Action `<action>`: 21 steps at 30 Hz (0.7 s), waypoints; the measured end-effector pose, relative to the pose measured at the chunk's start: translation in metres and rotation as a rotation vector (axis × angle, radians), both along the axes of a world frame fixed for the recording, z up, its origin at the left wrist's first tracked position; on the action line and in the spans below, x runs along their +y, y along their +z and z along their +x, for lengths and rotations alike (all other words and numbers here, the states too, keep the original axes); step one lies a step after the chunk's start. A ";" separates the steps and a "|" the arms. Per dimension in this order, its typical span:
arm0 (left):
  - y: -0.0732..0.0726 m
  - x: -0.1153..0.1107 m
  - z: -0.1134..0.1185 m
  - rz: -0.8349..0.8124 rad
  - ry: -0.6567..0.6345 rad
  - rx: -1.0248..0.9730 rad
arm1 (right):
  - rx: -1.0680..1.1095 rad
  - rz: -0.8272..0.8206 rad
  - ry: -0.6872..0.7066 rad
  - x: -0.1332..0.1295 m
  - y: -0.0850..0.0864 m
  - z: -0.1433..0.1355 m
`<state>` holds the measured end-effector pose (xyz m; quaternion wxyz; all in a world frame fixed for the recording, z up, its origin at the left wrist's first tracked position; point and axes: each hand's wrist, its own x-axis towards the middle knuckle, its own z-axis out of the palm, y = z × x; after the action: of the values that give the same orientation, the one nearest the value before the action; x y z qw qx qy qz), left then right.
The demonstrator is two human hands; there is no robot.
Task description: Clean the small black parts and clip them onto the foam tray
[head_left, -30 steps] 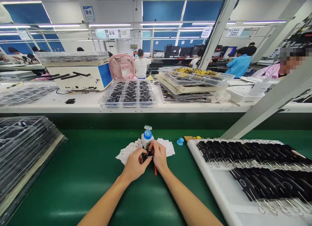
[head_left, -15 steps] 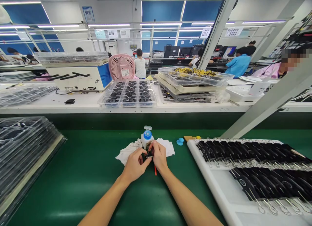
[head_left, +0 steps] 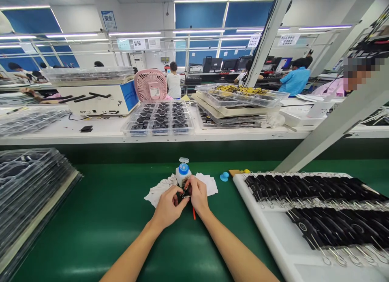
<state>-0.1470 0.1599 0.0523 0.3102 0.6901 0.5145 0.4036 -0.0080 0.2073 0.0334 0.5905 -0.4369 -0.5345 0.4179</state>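
Observation:
Near the middle of the green work surface, my left hand [head_left: 167,206] and my right hand [head_left: 198,194] meet around a small dark part [head_left: 185,193] with a shiny metal edge. Fingers of both hands are pinched on it and hide most of it. Just behind them stands a white bottle [head_left: 182,177] with a blue top and its clear lid raised. A crumpled white cloth [head_left: 156,191] lies to the left, and white paper [head_left: 210,184] to the right. Beneath my right hand a thin red stick [head_left: 194,214] pokes out.
Stacked clear trays [head_left: 33,193] fill the left side. On the right, a white tray [head_left: 258,225] bears rows of black parts with metal clips. A small blue object [head_left: 224,176] sits behind it to the left. A slanted metal post [head_left: 328,124] crosses at right; people sit farther back.
The view has shifted slightly. Both hands keep nearly the same pose around the small dark part. At the far left background, a person's arm has come into view.

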 end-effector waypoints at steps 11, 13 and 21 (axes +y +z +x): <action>0.000 0.000 0.000 0.018 -0.002 -0.001 | -0.002 0.004 0.000 0.000 0.001 0.000; 0.000 0.000 0.000 0.020 -0.002 0.000 | 0.002 0.003 -0.001 0.000 0.002 0.000; 0.001 0.000 0.000 0.019 -0.003 -0.001 | 0.005 0.009 0.003 -0.001 0.003 0.000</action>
<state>-0.1467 0.1597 0.0529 0.3042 0.6935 0.5095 0.4085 -0.0082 0.2065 0.0364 0.5929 -0.4324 -0.5358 0.4175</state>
